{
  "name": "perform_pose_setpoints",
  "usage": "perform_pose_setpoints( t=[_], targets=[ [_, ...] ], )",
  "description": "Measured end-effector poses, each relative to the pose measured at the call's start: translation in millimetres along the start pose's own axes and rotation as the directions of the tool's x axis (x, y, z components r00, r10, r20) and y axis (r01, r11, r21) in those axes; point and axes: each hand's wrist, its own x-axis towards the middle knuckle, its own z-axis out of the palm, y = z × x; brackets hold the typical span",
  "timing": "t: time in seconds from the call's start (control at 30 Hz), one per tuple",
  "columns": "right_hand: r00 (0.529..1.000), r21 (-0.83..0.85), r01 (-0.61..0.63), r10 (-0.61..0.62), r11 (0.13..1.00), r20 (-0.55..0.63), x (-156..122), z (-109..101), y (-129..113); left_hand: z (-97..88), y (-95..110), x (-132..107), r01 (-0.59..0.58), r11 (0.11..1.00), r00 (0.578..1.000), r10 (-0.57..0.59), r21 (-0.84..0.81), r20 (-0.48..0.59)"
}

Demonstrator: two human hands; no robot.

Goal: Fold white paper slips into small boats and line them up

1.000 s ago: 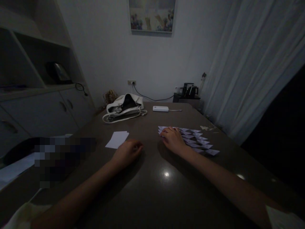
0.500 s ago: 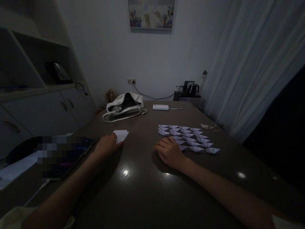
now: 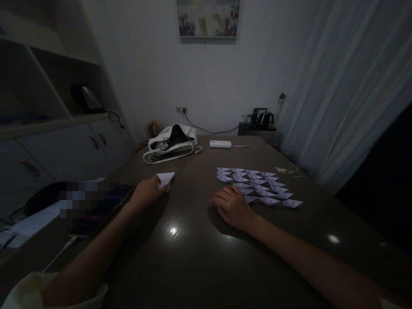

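Since the earlier frame the left hand (image 3: 146, 192) has shifted left to the white paper sheets (image 3: 165, 178), and the right hand has drawn back off the folded paper pieces (image 3: 257, 185). Bench (image 3: 199, 257): dark, glossy. White handbag (image 3: 172, 143) at the far end. Right hand (image 3: 233, 207) rests flat, loose, grasping nothing. Left hand pinches the sheets' near corner. Judged light, limp, easily creased; lift by an edge.

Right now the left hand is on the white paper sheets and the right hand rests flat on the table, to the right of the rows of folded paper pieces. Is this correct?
Not quite. The head view shows the right hand resting on the table at the near left edge of the folded paper pieces, not to their right. The left hand is indeed on the white paper sheets.
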Motion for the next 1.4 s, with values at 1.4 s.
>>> perform_pose_setpoints(
  t=[1.4],
  targets=[
    [0.999, 0.03, -0.034, 0.033, 0.999, 0.034, -2, 1, 1, -6.4, -10, 7, -0.078, 0.997, 0.997, 0.078, 0.01, -0.009]
  ],
)
